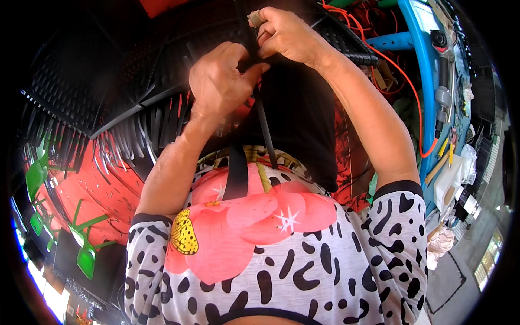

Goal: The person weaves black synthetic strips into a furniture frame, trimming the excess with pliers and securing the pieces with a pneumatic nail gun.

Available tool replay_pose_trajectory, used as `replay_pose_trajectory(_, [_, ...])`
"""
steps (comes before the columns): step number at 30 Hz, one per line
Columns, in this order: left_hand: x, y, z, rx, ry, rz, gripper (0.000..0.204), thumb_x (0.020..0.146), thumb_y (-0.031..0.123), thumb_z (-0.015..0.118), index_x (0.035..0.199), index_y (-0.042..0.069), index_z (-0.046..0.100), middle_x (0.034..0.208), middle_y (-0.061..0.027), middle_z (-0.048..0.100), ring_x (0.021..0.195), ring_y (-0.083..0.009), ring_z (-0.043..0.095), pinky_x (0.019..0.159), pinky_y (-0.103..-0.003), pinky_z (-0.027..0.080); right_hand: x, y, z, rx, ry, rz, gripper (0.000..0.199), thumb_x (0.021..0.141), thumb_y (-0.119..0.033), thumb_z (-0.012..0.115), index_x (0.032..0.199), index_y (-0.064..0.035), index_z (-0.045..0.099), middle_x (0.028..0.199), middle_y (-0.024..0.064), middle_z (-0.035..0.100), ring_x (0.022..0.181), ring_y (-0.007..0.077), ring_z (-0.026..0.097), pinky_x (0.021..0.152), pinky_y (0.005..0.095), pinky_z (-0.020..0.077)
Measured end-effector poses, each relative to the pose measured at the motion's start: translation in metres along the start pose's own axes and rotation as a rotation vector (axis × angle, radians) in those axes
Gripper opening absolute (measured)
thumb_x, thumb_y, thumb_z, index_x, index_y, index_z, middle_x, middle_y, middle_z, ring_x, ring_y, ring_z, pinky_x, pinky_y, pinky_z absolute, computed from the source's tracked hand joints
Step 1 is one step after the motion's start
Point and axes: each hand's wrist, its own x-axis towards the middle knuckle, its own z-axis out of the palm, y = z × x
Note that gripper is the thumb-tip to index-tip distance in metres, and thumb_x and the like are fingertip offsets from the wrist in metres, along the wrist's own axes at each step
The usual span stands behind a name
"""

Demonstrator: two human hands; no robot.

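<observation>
My left hand [219, 78] is closed at the upper middle, thumb and fingers pinched on a flat black strip [263, 122]. Slightly higher and to the right, my right hand [290, 38] grips the strip too, fingers curled. A tan wrap [255, 19] goes round one of its fingers. Below the hands, the strip hangs down toward my lap. Beyond and to the left lies a black woven panel [76, 89] on a frame, and loose black strips [111, 146] fringe its edge. Dark shadow hides the exact spot where the fingertips meet the strip.
On the right stands a blue table [428, 92] with a grey and black power tool [443, 81]. An orange hose [398, 65] loops from it past my right arm. A red surface [103, 195] and green-legged items [85, 260] are at left.
</observation>
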Motion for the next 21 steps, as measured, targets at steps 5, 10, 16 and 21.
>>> replay_pose_trajectory(5, [0.003,0.002,-0.002,-0.029,-0.006,0.002,0.032,0.065,0.023,0.085,0.079,0.004,0.064,0.070,-0.0084,0.059,0.060,-0.0285,0.057,0.054,-0.035,0.045,0.006,0.004,-0.004,-0.016,0.018,0.014,0.045,0.073,0.005,0.066,0.116,0.0027,0.054,0.080,0.0046,0.064,0.077,0.0113,0.059,0.073,0.0247,0.0462])
replay_pose_trajectory(10, [0.001,-0.004,-0.002,-0.043,-0.080,-0.011,0.032,0.068,0.022,0.083,0.092,0.006,0.069,0.073,-0.0074,0.060,0.063,-0.0282,0.059,0.056,-0.034,0.047,0.002,-0.002,-0.007,-0.098,-0.072,0.052,0.049,0.075,0.004,0.066,0.122,0.0058,0.051,0.091,0.0093,0.065,0.086,0.0132,0.061,0.077,0.0242,0.0463])
replay_pose_trajectory(16, [0.004,-0.004,-0.007,-0.019,-0.170,-0.044,0.030,0.071,0.023,0.081,0.094,0.007,0.070,0.074,-0.0081,0.059,0.066,-0.0282,0.060,0.058,-0.034,0.046,-0.001,0.009,-0.004,-0.231,0.093,-0.059,0.081,0.069,0.002,0.076,0.138,0.0026,0.033,0.104,0.0190,0.062,0.095,0.0288,0.062,0.082,0.0378,0.0513])
replay_pose_trajectory(21, [0.010,0.001,-0.011,-0.002,-0.258,-0.117,0.026,0.071,0.024,0.080,0.085,0.005,0.069,0.072,-0.0084,0.057,0.065,-0.0294,0.058,0.057,-0.036,0.044,-0.006,0.005,-0.003,-0.265,0.128,-0.110,0.083,0.070,0.001,0.075,0.141,0.0005,0.032,0.108,0.0179,0.061,0.099,0.0272,0.061,0.086,0.0364,0.0501])
